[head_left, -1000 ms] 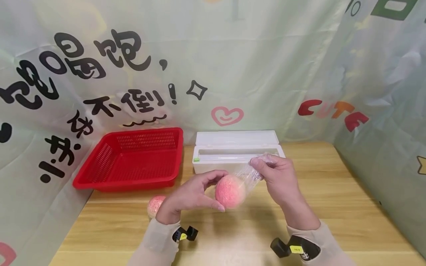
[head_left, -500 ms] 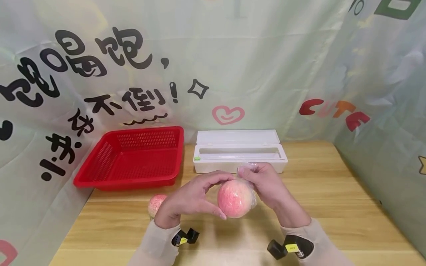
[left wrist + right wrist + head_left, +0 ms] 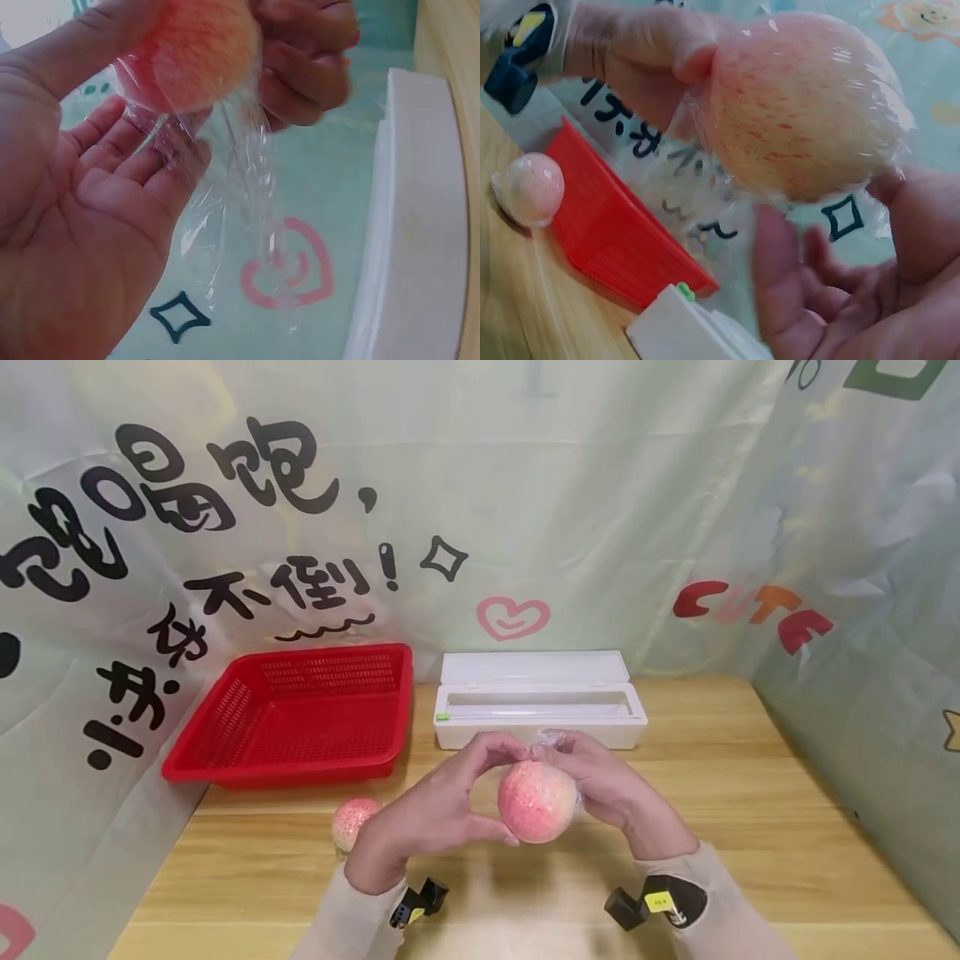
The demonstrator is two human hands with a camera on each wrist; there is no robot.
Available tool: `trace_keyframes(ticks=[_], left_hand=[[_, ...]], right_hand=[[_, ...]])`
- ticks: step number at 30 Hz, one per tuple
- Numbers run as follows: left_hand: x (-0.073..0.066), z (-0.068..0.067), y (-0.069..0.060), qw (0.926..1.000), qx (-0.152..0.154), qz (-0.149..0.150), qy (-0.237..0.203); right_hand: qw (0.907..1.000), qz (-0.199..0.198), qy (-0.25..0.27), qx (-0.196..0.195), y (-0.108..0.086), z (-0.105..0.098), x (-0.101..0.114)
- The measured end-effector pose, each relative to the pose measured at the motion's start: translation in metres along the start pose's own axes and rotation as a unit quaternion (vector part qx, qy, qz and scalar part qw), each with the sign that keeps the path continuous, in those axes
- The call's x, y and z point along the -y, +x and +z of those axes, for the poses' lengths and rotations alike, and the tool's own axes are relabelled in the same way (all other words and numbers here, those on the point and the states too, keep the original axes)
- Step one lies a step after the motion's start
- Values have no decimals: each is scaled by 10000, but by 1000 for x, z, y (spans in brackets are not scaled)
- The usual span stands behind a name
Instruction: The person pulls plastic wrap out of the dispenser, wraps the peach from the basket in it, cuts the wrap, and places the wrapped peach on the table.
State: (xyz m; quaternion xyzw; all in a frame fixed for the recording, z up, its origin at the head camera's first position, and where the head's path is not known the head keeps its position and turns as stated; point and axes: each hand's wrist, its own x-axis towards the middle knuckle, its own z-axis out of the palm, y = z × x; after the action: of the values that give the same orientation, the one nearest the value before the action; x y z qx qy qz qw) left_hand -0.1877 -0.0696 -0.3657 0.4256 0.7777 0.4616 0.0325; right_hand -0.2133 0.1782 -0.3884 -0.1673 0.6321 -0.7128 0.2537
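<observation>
A pink and cream peach (image 3: 536, 803) is held above the table between both hands, with clear cling film (image 3: 259, 161) over its skin. My left hand (image 3: 435, 808) grips it from the left, thumb below and fingers above. From the right, my right hand (image 3: 611, 787) pinches gathered film against the peach's upper side. In the left wrist view, a loose length of film trails off the peach beside the left fingers. A second peach (image 3: 354, 823), which looks film-wrapped in the right wrist view, sits on the table behind the left wrist and is partly hidden by it.
A red plastic basket (image 3: 281, 775) stands at the back left. To its right is a white cling film box (image 3: 525, 737), lid raised, with a small green piece at its left end. A printed fabric backdrop (image 3: 585, 527) rises behind the wooden table (image 3: 750, 827).
The right hand has come left and in towards the peach, and the film stretched between them has been drawn against it. The left hand keeps its hold; the peach has shifted slightly right.
</observation>
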Motion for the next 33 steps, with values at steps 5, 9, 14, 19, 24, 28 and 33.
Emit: trace_keyframes(ticks=[5,9,14,19,24,28,33], left_hand=[[-3,-1,-1,9894,-262,-47,1425],[-1,2,1,9846,-570,-445,1592],[0,3,0,9706,-1250,-1902,-789],[6,16,7,9238,-750,-2551,-2754],[11,28,16,9200,-1100,-2462,-2843],[11,30,19,9153,-1259,-2378,-2997],[10,32,21,9101,-1279,-2264,-3225]], right_hand=[[9998,207,55,-18,3,-2,-1],[9929,-157,-261,-1150,1,3,4],[9427,-848,-1600,-2801,-6,14,12],[9084,-1145,-2431,-3203,-9,30,14],[9213,-1221,-2071,-3055,-5,41,10],[9499,-1131,-731,-2822,0,49,8],[9567,-1079,298,-2687,2,55,7]])
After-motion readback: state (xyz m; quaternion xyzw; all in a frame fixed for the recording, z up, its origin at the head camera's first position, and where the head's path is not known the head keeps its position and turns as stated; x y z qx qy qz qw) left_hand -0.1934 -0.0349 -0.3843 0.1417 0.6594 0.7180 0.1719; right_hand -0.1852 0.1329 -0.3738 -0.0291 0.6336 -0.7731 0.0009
